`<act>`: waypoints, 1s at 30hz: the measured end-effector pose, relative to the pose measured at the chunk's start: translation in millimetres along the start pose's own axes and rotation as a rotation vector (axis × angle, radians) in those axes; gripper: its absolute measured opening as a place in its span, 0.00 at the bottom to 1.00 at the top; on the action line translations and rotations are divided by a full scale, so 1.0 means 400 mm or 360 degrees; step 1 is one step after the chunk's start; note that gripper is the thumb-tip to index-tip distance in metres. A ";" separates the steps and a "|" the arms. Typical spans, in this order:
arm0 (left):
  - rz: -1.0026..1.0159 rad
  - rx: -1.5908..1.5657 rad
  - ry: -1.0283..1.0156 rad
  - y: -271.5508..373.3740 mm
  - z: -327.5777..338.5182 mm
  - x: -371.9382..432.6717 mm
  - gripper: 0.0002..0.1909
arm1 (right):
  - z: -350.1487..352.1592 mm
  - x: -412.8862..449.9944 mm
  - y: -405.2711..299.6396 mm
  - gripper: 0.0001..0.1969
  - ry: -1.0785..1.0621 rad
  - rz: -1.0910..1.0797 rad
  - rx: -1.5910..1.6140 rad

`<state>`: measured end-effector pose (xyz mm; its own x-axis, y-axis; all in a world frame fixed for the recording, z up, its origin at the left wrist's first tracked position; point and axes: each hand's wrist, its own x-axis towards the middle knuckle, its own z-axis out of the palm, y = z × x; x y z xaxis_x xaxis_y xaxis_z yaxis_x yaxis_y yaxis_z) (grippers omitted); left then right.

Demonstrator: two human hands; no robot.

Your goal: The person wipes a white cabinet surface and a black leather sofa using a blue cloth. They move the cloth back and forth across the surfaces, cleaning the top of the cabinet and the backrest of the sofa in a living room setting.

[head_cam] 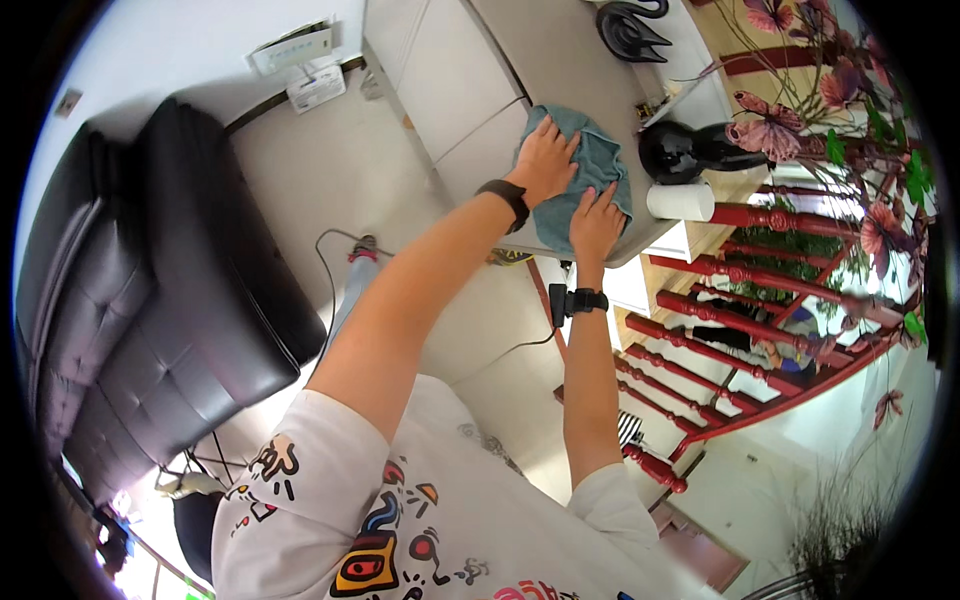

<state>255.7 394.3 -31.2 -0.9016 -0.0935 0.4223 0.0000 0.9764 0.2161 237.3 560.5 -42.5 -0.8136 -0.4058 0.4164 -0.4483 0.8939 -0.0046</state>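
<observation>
A teal cloth lies bunched near the end of a beige cabinet top, covering part of its edge. My left hand rests palm down on the cloth's upper left part, fingers slightly apart, with a dark band on the wrist. On the lower right part of the cloth is my right hand, also palm down with fingers outstretched. A black strap with a small device and a cable circles the right wrist. Neither hand visibly grips the fabric; what lies under it is hidden.
A black swan figurine, a glossy black vase and a white paper roll stand beyond the cloth. Pink artificial flowers and a red banister are at right. A black leather sofa stands at left.
</observation>
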 end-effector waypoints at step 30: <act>-0.0115 -0.0640 -0.0776 0.099 -0.141 -0.019 0.12 | -0.188 0.036 0.245 0.22 -0.0587 -0.0298 0.0939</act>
<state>286.9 422.6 23.6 -0.9988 0.0356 -0.0343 0.0089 0.8125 0.5829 209.6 656.5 31.6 -0.7289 -0.6732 0.1246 -0.6331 0.5935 -0.4969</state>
